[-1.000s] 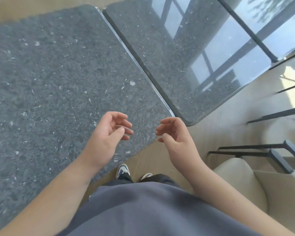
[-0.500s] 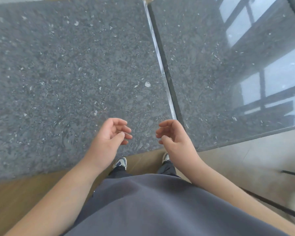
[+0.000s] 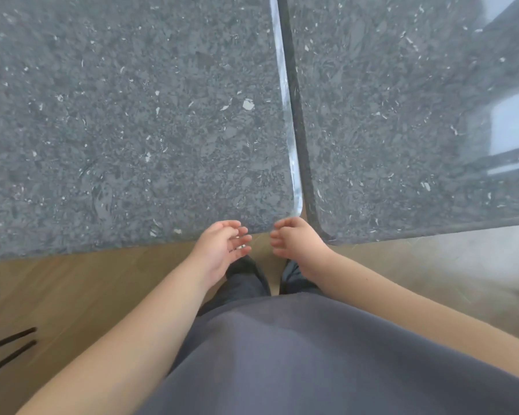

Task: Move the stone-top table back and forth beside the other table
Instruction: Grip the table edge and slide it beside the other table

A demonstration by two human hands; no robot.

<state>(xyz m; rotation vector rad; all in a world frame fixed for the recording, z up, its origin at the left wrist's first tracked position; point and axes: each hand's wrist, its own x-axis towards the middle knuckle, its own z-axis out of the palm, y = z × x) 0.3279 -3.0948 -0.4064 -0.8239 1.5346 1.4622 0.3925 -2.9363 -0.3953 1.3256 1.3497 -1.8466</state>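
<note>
Two dark grey speckled stone-top tables stand side by side with a narrow gap between them. The left table [image 3: 126, 115] fills the upper left; the right table [image 3: 402, 115] fills the upper right and reflects window light. My left hand [image 3: 222, 247] hovers at the near edge of the left table, close to its right corner, fingers loosely curled and holding nothing. My right hand [image 3: 294, 244] hangs just below the gap between the tables, fingers loosely curled, also holding nothing. Neither hand plainly touches a table.
Wooden floor [image 3: 72, 295] runs along the near side of the tables. Thin black bars [image 3: 6, 351] lie at the lower left. My grey shirt and dark trousers fill the bottom centre.
The view has swung so that the gap between the tables now runs nearly straight up. Both hands sit nearer the table's front edge, still loosely curled. The chair at right has left view.
</note>
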